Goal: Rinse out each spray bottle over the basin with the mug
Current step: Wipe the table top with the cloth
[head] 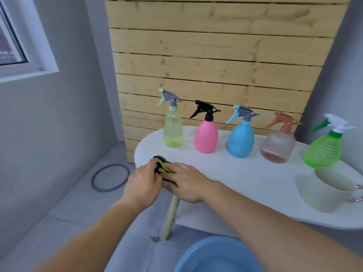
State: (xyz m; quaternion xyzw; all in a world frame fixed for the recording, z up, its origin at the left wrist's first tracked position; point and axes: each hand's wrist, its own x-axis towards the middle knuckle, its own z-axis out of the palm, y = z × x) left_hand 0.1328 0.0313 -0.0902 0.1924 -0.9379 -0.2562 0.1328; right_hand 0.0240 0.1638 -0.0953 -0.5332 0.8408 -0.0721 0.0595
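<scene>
Bottles [206, 137] upright in a row on table [235, 173] — nozzles all leftward

Table [235, 173] against a panel [216, 55], with the basin [216, 258] on the floor before it.
Along the table's back, left to right and apart from one another: first bottle [173, 132], second bottle [206, 136], third bottle [240, 140], fourth bottle [278, 146], fifth bottle [323, 152]. The mug [334, 181] is just before the fifth bottle. At the front left edge a small item [163, 169] lies between the left hand [143, 185] and right hand [188, 183]. A ring [111, 177] lies on the floor, left of the table.
</scene>
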